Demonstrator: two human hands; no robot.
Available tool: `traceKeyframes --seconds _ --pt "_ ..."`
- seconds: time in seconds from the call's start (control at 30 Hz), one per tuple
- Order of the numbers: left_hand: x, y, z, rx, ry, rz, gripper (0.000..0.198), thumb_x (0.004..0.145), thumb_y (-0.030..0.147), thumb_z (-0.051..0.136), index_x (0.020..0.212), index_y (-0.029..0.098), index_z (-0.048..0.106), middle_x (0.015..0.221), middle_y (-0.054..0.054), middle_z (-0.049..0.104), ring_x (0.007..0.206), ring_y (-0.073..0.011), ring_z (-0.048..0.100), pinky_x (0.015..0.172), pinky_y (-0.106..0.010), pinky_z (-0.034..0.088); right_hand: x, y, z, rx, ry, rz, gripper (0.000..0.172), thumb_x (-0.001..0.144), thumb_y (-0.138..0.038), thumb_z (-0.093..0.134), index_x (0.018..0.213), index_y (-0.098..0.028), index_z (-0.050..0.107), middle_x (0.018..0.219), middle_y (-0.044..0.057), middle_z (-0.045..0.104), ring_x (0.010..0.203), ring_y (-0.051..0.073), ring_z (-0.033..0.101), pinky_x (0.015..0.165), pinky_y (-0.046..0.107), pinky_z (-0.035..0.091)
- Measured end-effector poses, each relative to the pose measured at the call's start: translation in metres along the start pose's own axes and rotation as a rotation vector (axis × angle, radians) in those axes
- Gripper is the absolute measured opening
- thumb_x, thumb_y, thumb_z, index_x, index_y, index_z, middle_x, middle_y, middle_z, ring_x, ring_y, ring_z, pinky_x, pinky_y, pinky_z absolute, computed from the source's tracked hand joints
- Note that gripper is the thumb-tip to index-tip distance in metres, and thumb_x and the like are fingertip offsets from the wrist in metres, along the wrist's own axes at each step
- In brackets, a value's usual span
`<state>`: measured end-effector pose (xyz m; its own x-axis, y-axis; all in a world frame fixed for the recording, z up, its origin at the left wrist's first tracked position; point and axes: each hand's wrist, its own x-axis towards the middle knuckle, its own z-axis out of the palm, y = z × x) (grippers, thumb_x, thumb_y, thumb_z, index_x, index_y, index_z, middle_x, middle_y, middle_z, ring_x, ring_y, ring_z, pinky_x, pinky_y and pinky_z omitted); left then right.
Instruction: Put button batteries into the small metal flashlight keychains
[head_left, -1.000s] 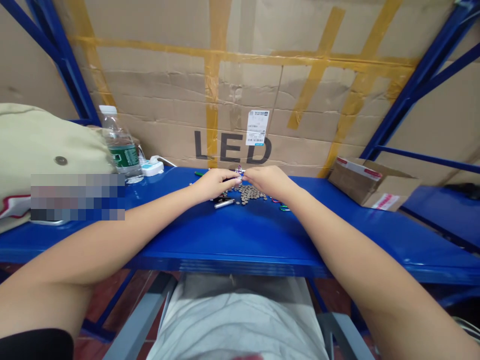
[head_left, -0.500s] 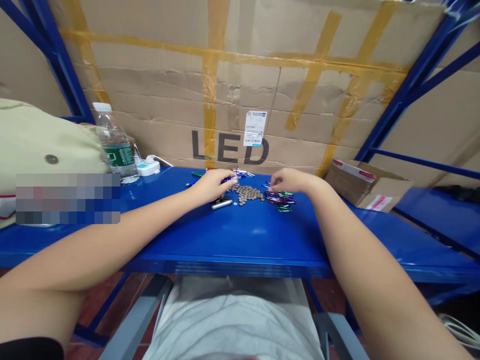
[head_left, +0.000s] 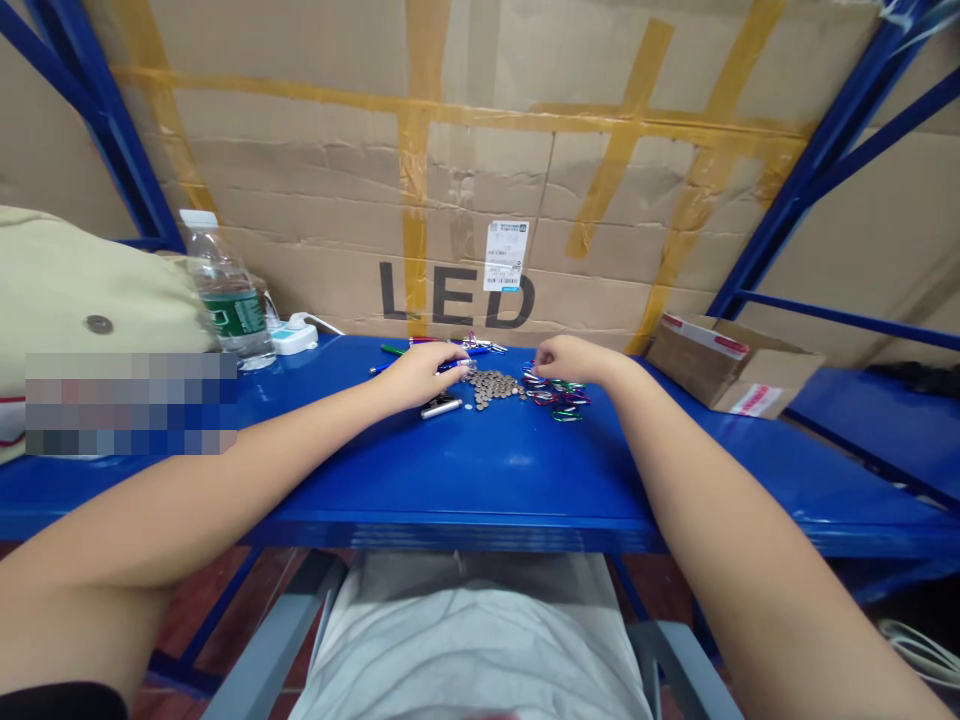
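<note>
My left hand (head_left: 424, 376) rests on the table with thumb and fingers closed round a slim blue tube with a silvery end (head_left: 468, 367). Just right of it lies a heap of small round metal discs like button cells (head_left: 495, 386). My right hand (head_left: 574, 358) hovers at the far edge of a pile of coloured carabiner clips (head_left: 559, 394), its fingers curled in a pinch; what they hold, if anything, is too small to make out. Near my left wrist lies a silver metal tube (head_left: 442, 408). More coloured tubes (head_left: 391, 350) lie partly hidden behind my left hand.
The blue metal table (head_left: 480, 480) backs onto a large cardboard box (head_left: 322, 200) marked LED. A water bottle (head_left: 229, 295), a white power strip (head_left: 295, 336) and a pale green bag (head_left: 90, 280) are at left. An open small carton (head_left: 731, 365) stands at right.
My right hand has shifted slightly within the clip pile, and more of the blue clips beneath its fingers now show. My left hand keeps its place. The view has moved a little.
</note>
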<state>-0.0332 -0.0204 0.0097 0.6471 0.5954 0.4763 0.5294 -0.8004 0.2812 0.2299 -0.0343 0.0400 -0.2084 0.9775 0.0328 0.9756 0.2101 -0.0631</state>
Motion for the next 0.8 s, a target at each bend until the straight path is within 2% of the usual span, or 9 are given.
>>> traceKeyframes --seconds 0.07,0.2,0.3,0.4,0.5,0.6,0.7,0.8 --pt "0.000 0.003 0.001 -0.007 0.036 -0.051 0.021 0.090 0.029 0.048 0.097 0.017 0.062 0.095 -0.007 0.068 0.088 -0.0206 0.061 0.076 -0.031 0.043 -0.005 -0.013 -0.003 0.105 0.103 -0.089 0.012 0.080 -0.027 0.056 0.080 -0.017 0.064 0.086 0.006 0.070 0.076 0.017 0.060 0.065 0.026 0.041" --pt "0.000 0.007 0.003 -0.078 0.054 -0.115 0.025 0.089 0.039 0.050 0.078 0.017 0.056 0.076 -0.002 0.062 0.073 -0.0172 0.055 0.065 -0.028 0.038 -0.012 -0.045 -0.001 0.317 0.136 -0.284 0.015 0.085 -0.032 0.054 0.086 -0.018 0.059 0.082 0.004 0.068 0.073 0.015 0.059 0.065 0.025 0.042" --pt "-0.001 0.007 0.004 -0.133 -0.006 -0.090 0.029 0.087 0.040 0.051 0.069 0.017 0.050 0.066 0.002 0.055 0.065 -0.0140 0.049 0.060 -0.026 0.033 -0.013 -0.060 0.005 0.401 0.156 -0.339 0.015 0.086 -0.033 0.053 0.088 -0.018 0.057 0.077 0.002 0.066 0.068 0.014 0.058 0.062 0.025 0.042" --pt "0.000 0.003 0.007 -0.247 -0.012 -0.144 0.029 0.087 0.039 0.049 0.068 0.017 0.049 0.063 0.003 0.052 0.062 -0.0124 0.046 0.058 -0.025 0.031 -0.013 -0.066 0.010 0.417 0.158 -0.366 0.023 0.090 -0.037 0.049 0.097 -0.016 0.056 0.081 0.004 0.066 0.069 0.014 0.058 0.062 0.025 0.041" --pt "0.002 0.000 0.008 -0.363 0.003 -0.198 0.028 0.087 0.039 0.046 0.071 0.017 0.053 0.066 0.002 0.055 0.063 -0.0130 0.048 0.058 -0.025 0.033 -0.014 -0.072 0.012 0.228 0.168 -0.434 0.031 0.094 -0.041 0.043 0.105 -0.016 0.057 0.095 0.008 0.068 0.079 0.017 0.059 0.068 0.027 0.041" --pt "0.001 0.002 0.007 -0.372 0.010 -0.214 0.027 0.086 0.037 0.046 0.071 0.017 0.055 0.067 0.001 0.057 0.065 -0.0138 0.050 0.060 -0.025 0.035 -0.017 -0.080 0.013 -0.044 0.200 -0.392 0.034 0.097 -0.038 0.035 0.109 -0.016 0.058 0.105 0.013 0.068 0.087 0.022 0.062 0.071 0.029 0.040" --pt "-0.001 0.006 0.005 -0.339 0.011 -0.204 0.026 0.086 0.035 0.047 0.069 0.017 0.055 0.069 0.001 0.059 0.066 -0.0138 0.051 0.061 -0.025 0.037 -0.020 -0.086 0.012 -0.254 0.214 -0.314 0.038 0.098 -0.037 0.029 0.112 -0.015 0.056 0.103 0.015 0.069 0.088 0.026 0.064 0.072 0.032 0.040" --pt "-0.001 0.010 0.003 -0.350 -0.005 -0.234 0.026 0.086 0.034 0.047 0.069 0.017 0.055 0.065 0.001 0.057 0.062 -0.0128 0.049 0.059 -0.025 0.036 -0.022 -0.087 0.011 -0.357 0.218 -0.316 0.040 0.098 -0.039 0.028 0.109 -0.014 0.057 0.099 0.015 0.070 0.084 0.028 0.066 0.070 0.033 0.040"
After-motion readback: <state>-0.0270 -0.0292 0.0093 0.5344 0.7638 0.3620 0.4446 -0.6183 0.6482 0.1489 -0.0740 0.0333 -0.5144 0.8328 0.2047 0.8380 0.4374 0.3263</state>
